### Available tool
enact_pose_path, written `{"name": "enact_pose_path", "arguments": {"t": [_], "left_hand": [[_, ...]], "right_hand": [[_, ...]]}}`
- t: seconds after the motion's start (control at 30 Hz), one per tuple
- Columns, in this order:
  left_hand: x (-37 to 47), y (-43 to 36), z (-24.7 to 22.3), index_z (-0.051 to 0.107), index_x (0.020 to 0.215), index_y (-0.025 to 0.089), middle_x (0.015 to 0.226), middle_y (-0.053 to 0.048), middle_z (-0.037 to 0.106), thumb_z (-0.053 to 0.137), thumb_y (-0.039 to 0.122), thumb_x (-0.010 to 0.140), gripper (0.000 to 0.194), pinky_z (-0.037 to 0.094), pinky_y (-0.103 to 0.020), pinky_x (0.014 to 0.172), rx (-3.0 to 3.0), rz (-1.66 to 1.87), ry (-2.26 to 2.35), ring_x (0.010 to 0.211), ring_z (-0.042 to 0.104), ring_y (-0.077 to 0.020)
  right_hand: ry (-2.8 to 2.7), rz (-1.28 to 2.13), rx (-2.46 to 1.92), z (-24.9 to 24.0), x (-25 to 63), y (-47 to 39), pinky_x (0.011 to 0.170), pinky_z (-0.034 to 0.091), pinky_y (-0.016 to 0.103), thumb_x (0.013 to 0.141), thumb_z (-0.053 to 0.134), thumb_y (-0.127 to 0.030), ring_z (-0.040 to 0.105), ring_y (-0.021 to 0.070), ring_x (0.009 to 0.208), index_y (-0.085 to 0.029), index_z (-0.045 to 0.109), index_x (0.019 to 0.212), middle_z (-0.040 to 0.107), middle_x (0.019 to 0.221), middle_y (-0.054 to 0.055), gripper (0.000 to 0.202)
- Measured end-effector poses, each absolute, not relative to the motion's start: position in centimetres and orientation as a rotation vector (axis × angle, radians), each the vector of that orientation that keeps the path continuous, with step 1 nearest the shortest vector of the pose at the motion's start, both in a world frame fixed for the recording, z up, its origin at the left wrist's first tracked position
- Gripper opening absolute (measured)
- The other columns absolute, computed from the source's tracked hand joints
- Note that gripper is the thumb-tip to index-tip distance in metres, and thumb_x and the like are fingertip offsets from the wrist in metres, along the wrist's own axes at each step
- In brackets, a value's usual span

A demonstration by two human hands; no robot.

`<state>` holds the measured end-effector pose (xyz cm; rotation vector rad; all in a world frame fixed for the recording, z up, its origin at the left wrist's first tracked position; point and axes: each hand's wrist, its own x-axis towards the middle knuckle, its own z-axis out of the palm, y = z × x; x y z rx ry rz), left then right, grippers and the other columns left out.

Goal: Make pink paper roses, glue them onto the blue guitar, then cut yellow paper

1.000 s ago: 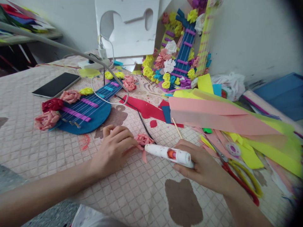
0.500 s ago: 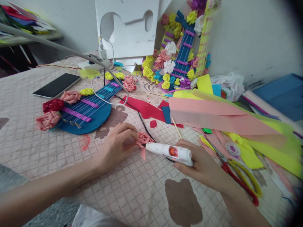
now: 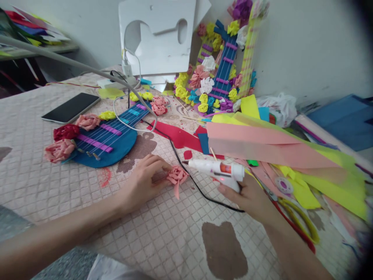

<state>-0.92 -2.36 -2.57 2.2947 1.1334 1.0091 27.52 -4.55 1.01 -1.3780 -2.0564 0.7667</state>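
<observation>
Near the middle of the table, my left hand [image 3: 147, 177] pinches the left edge of a pink paper flower [image 3: 177, 175], whose loose strip end hangs toward me. My right hand [image 3: 244, 194] is wrapped round the handle of a white glue gun [image 3: 215, 169]. The gun's dark nozzle points left, just above and to the right of the flower, apart from it. A blue guitar shape [image 3: 113, 146] with purple bars, strings and paper flowers lies beyond my left hand.
A black phone [image 3: 71, 107] lies at the left. Red-and-yellow scissors [image 3: 297, 217] and pink paper strips [image 3: 271, 144] are at the right. A black cord [image 3: 201, 190] crosses the middle. Decorated guitar shapes [image 3: 223, 74] lean at the back beside a white panel [image 3: 157, 50].
My right hand has lifted the glue gun away from the flower, up and to the right. My left hand stays nearly in place on the flower.
</observation>
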Motion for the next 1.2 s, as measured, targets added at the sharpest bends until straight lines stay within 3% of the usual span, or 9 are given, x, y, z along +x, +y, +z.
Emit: {"name": "enact_pose_path", "arguments": {"t": [0.3, 0.47, 0.67, 0.93, 1.03, 1.2], "left_hand": [[-0.8, -2.2, -2.7, 0.061, 0.088, 0.020, 0.088, -0.002, 0.064, 0.064, 0.019, 0.080, 0.008, 0.045, -0.032, 0.076, 2.278, 0.987, 1.158, 0.084, 0.056, -0.0170], [-0.9, -2.3, -2.8, 0.060, 0.089, 0.020, 0.088, -0.003, 0.063, 0.063, 0.019, 0.080, 0.009, 0.046, -0.033, 0.075, 2.284, 1.000, 1.134, 0.085, 0.056, -0.0174], [-0.9, -2.5, -2.6, 0.060, 0.091, 0.020, 0.099, -0.005, 0.059, 0.064, 0.018, 0.079, 0.013, 0.047, -0.034, 0.080, 2.287, 1.022, 1.128, 0.091, 0.056, -0.0176], [-0.7, -2.3, -3.2, 0.057, 0.093, 0.020, 0.098, -0.004, 0.061, 0.065, 0.022, 0.082, 0.014, 0.046, -0.034, 0.083, 2.245, 0.999, 1.089, 0.092, 0.056, -0.0168], [-0.6, -2.4, -3.0, 0.056, 0.091, 0.019, 0.095, -0.003, 0.062, 0.064, 0.021, 0.081, 0.012, 0.046, -0.034, 0.081, 2.250, 0.989, 1.096, 0.090, 0.056, -0.0169], [-0.6, -2.5, -2.8, 0.056, 0.090, 0.019, 0.091, -0.003, 0.062, 0.064, 0.019, 0.081, 0.012, 0.045, -0.034, 0.079, 2.263, 0.963, 1.109, 0.087, 0.055, -0.0172]], "right_hand": [[-1.863, 0.356, -1.513, -1.0, 26.3, 3.9, 0.064, 0.043, 0.031, 0.083, 0.049, -0.036, 0.054, 0.0195, 0.068, -0.017, 0.057, 0.091, 0.060, 0.075, 0.003, 0.022], [-1.891, 0.257, -1.472, -2.8, 25.3, 8.1, 0.071, 0.043, 0.035, 0.085, 0.046, -0.042, 0.054, 0.0225, 0.076, -0.019, 0.053, 0.082, 0.058, 0.079, 0.006, 0.025], [-1.884, 0.268, -1.468, -3.8, 25.7, 8.8, 0.082, 0.044, 0.041, 0.086, 0.049, -0.046, 0.056, 0.0267, 0.092, -0.016, 0.056, 0.103, 0.061, 0.096, 0.012, 0.035], [-1.812, 0.297, -1.436, -4.3, 26.7, 7.6, 0.083, 0.048, 0.042, 0.087, 0.049, -0.044, 0.054, 0.0257, 0.102, -0.014, 0.040, 0.130, 0.053, 0.114, 0.016, 0.054], [-1.773, 0.214, -1.435, -3.6, 26.5, 6.6, 0.084, 0.048, 0.044, 0.087, 0.050, -0.040, 0.053, 0.0260, 0.103, -0.015, 0.036, 0.131, 0.049, 0.115, 0.016, 0.053], [-1.749, -0.109, -1.344, -0.7, 23.9, 1.9, 0.089, 0.043, 0.048, 0.083, 0.054, -0.027, 0.048, 0.0281, 0.105, -0.019, 0.044, 0.118, 0.049, 0.110, 0.013, 0.038]]}}
